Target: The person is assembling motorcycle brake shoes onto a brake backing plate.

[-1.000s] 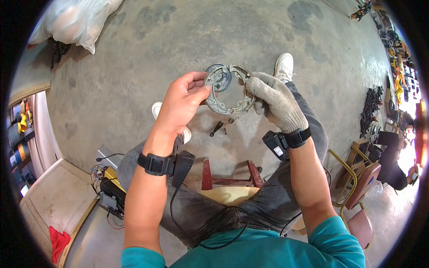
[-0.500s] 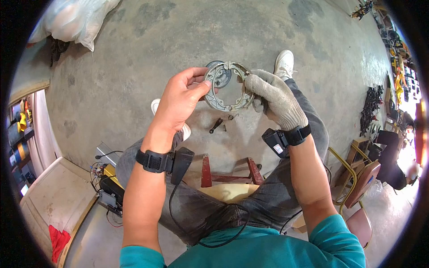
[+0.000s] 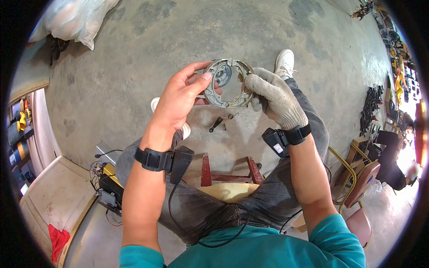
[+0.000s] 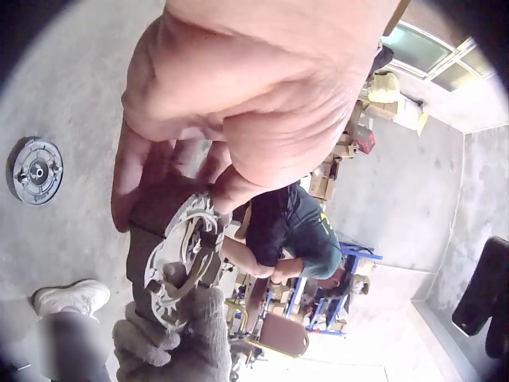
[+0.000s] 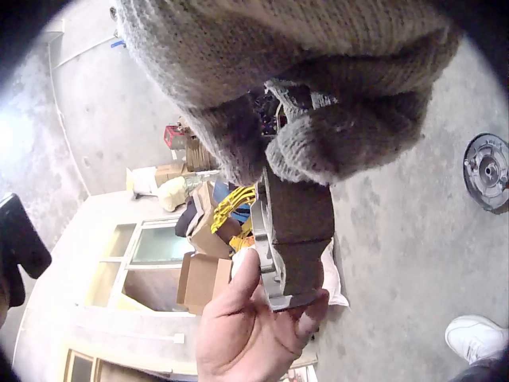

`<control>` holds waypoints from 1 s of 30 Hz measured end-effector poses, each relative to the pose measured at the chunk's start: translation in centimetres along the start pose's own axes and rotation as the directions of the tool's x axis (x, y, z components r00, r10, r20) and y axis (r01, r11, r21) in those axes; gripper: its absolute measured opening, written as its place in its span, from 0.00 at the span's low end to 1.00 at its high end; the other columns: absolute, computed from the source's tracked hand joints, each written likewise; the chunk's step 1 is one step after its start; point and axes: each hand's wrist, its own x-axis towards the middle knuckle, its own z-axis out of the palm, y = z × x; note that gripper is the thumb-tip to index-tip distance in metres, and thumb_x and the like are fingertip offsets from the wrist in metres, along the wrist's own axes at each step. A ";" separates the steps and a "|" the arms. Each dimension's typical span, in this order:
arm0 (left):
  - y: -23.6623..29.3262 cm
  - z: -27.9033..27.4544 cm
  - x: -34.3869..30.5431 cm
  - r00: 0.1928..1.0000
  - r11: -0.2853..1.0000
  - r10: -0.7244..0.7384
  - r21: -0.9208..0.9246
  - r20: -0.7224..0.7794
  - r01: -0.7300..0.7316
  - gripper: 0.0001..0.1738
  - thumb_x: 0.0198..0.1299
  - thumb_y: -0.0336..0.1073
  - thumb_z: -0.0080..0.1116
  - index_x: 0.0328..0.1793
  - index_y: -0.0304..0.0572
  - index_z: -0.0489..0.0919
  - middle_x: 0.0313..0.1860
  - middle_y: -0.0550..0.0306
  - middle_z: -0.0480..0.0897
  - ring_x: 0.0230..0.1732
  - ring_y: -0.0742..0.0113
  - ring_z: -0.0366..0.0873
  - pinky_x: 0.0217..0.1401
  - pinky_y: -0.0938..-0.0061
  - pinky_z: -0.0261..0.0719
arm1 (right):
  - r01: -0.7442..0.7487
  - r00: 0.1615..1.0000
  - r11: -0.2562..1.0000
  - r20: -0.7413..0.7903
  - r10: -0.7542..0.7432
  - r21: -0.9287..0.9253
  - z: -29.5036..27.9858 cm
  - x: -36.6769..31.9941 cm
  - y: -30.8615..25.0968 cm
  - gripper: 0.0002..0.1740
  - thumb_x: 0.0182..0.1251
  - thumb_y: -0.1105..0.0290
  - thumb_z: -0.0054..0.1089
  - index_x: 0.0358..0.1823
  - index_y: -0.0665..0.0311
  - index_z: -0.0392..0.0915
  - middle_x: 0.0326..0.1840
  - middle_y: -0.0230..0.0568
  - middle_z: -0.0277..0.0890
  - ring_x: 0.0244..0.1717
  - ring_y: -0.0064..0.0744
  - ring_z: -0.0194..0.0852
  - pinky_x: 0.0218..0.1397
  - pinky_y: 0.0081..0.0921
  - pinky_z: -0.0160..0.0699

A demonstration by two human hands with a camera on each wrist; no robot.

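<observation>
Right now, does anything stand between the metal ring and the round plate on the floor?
Only fingertips of the left hand curl behind the metal ring; nothing else visible stands between it and the plate.

Stained gray floor (image 3: 134, 67), round metal disc (image 4: 37, 171) beyond the left hand (image 3: 178, 100), black lever (image 3: 216, 124), bent wire (image 3: 232, 116) nearer the body than that hand

Metal ring (image 3: 222, 104) between both hands (image 3: 178, 96), small black part (image 3: 216, 124) on the concrete floor (image 3: 178, 40).
</observation>
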 end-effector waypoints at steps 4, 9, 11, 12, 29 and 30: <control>0.0 0.2 -0.1 1.000 0.999 -0.020 -0.039 -0.020 0.019 0.24 0.76 0.38 0.58 0.73 0.38 0.73 0.51 0.55 0.87 0.50 0.68 0.87 0.46 0.70 0.86 | -0.015 1.000 1.000 0.021 0.015 -0.008 -0.4 0.3 0.3 0.24 0.75 0.57 0.63 0.59 0.71 0.80 0.41 0.31 0.80 0.37 0.18 0.72 0.39 0.16 0.71; 0.0 -0.2 0.0 0.998 0.999 0.011 -0.046 0.060 -0.008 0.26 0.74 0.34 0.60 0.75 0.37 0.70 0.53 0.53 0.86 0.53 0.64 0.86 0.54 0.69 0.85 | -0.029 1.000 0.999 0.007 0.030 -0.021 -0.2 0.2 0.1 0.24 0.74 0.58 0.63 0.60 0.71 0.79 0.41 0.31 0.80 0.38 0.18 0.73 0.39 0.17 0.71; -0.2 0.0 0.1 0.995 0.995 0.064 -0.087 0.078 -0.057 0.27 0.73 0.33 0.61 0.75 0.36 0.69 0.53 0.52 0.85 0.54 0.64 0.86 0.57 0.68 0.84 | 0.038 0.999 0.998 -0.026 -0.037 0.057 0.2 0.2 0.1 0.24 0.75 0.59 0.62 0.62 0.71 0.78 0.42 0.32 0.80 0.37 0.17 0.73 0.38 0.17 0.70; -0.3 0.0 0.2 0.988 0.986 0.118 -0.128 0.095 -0.105 0.28 0.72 0.32 0.62 0.75 0.35 0.69 0.54 0.51 0.85 0.54 0.63 0.86 0.59 0.68 0.83 | 0.036 0.999 0.998 -0.026 -0.034 0.058 0.2 0.2 0.1 0.24 0.75 0.59 0.62 0.62 0.71 0.78 0.42 0.32 0.80 0.37 0.17 0.73 0.38 0.17 0.70; 0.3 0.2 0.0 1.000 0.989 0.030 -0.146 -0.008 -0.031 0.21 0.75 0.32 0.56 0.69 0.32 0.68 0.56 0.46 0.85 0.56 0.57 0.87 0.56 0.64 0.85 | 0.023 1.000 0.996 0.015 -0.024 0.086 0.4 0.1 0.1 0.22 0.73 0.62 0.64 0.59 0.72 0.77 0.46 0.36 0.79 0.43 0.22 0.75 0.45 0.20 0.74; 0.2 0.2 0.1 0.999 0.982 0.038 -0.187 0.002 -0.037 0.21 0.75 0.32 0.55 0.69 0.32 0.68 0.55 0.46 0.85 0.56 0.57 0.87 0.55 0.63 0.85 | 0.018 1.000 0.995 0.011 -0.019 0.093 0.2 0.3 0.4 0.22 0.73 0.62 0.64 0.58 0.72 0.77 0.45 0.36 0.79 0.43 0.22 0.75 0.44 0.20 0.73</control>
